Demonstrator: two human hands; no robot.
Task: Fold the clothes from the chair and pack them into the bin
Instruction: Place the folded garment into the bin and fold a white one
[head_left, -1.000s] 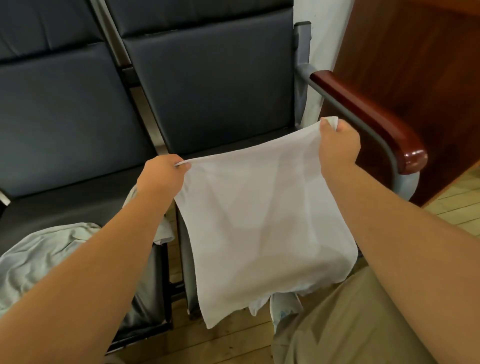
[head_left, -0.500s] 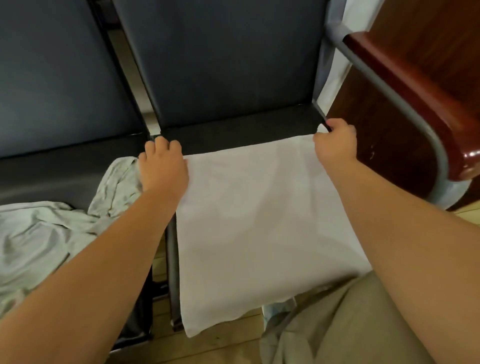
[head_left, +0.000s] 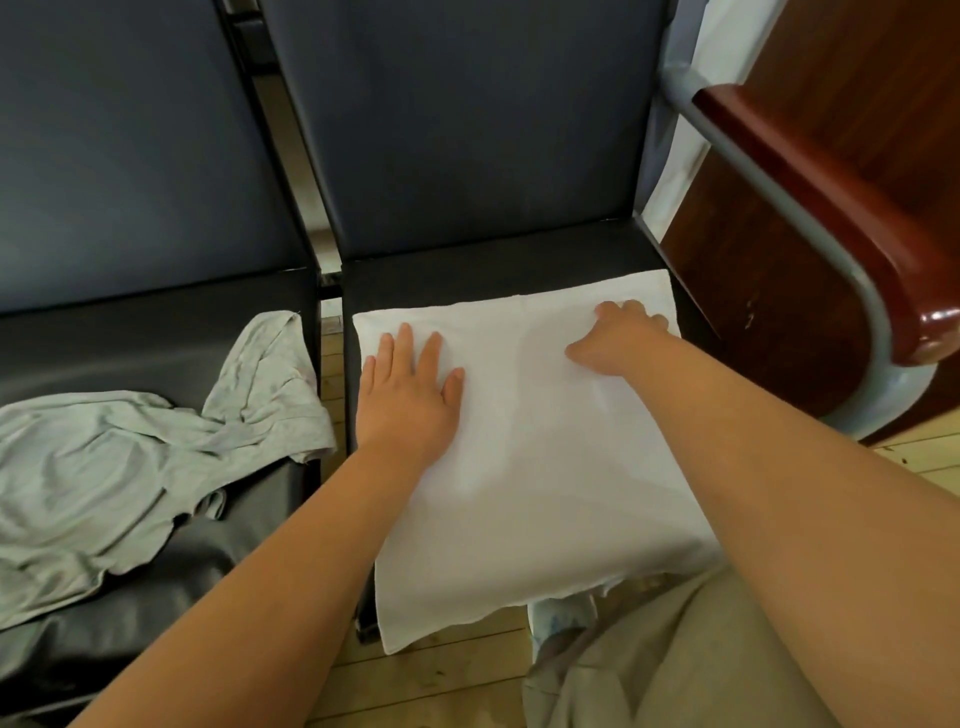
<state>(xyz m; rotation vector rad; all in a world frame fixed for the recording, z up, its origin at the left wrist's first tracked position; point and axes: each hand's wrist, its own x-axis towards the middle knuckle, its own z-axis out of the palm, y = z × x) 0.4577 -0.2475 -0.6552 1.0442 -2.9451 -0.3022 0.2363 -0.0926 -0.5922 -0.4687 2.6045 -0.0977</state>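
Observation:
A white garment (head_left: 530, 467) lies spread flat over the black seat of the right chair (head_left: 493, 260), its near edge hanging over the seat front. My left hand (head_left: 410, 395) presses flat on its left part with straight fingers. My right hand (head_left: 618, 338) rests on its far right corner, fingers spread against the cloth. A crumpled pale grey-green garment (head_left: 130, 467) lies on the seat of the left chair (head_left: 156, 322). No bin is in view.
A red-brown wooden armrest on a grey metal tube (head_left: 831, 218) runs along the right side of the chair. A dark wood panel stands behind it. My knee in beige trousers (head_left: 675, 649) is at the bottom right, over a wooden floor (head_left: 441, 675).
The white garment, held up by its top corners a second ago, has been lowered onto the seat. Both hands let go of the corners and now lie flat on it.

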